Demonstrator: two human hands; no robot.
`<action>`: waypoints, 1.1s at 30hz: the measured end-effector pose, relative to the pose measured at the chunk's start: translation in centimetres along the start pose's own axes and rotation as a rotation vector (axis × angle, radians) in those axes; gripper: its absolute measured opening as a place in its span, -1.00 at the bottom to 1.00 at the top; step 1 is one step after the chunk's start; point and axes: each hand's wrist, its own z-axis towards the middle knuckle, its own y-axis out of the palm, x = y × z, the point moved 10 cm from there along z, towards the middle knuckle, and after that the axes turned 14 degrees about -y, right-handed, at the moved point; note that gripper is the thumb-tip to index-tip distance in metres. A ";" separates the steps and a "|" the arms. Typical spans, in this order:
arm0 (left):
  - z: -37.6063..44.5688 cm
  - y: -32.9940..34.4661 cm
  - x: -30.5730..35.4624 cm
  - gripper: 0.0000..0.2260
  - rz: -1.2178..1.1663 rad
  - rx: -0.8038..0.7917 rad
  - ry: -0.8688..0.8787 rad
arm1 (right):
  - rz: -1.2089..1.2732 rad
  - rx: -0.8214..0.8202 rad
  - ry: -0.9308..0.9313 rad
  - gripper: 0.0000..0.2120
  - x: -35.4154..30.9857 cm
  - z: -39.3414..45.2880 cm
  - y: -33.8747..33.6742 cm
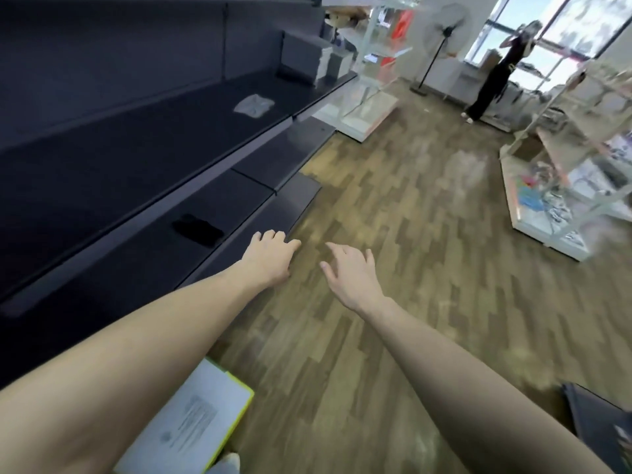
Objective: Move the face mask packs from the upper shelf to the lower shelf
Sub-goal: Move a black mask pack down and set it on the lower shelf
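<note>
stacks of pale boxed face mask packs (321, 65) sit far along the dark upper shelf (136, 159). left hand (270, 256) and right hand (352, 271) hang relaxed, empty, apart. reaching there first, gripping each pack squarely, probably suits the lower shelf (246, 186).

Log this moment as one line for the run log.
left hand: open, empty, by lower shelf | right hand: open, empty, over floor | pale pack: lying on upper shelf | dark flat item: on lower shelf
</note>
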 end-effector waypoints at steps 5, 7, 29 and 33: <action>9.0 -1.0 4.1 -0.50 0.024 0.000 0.050 | 0.019 0.034 0.043 -0.56 7.0 5.8 -0.5; 12.2 -0.7 5.7 -0.49 0.040 -0.015 0.063 | 0.029 0.029 0.050 -0.56 9.9 8.0 0.2; 51.1 -2.3 10.1 -0.52 -0.047 -0.068 -0.269 | 0.035 -0.150 -0.347 -0.58 34.6 44.9 1.7; 59.1 -5.1 6.3 -0.46 -0.088 0.021 -0.322 | 0.026 -0.155 -0.408 -0.56 34.8 54.0 2.3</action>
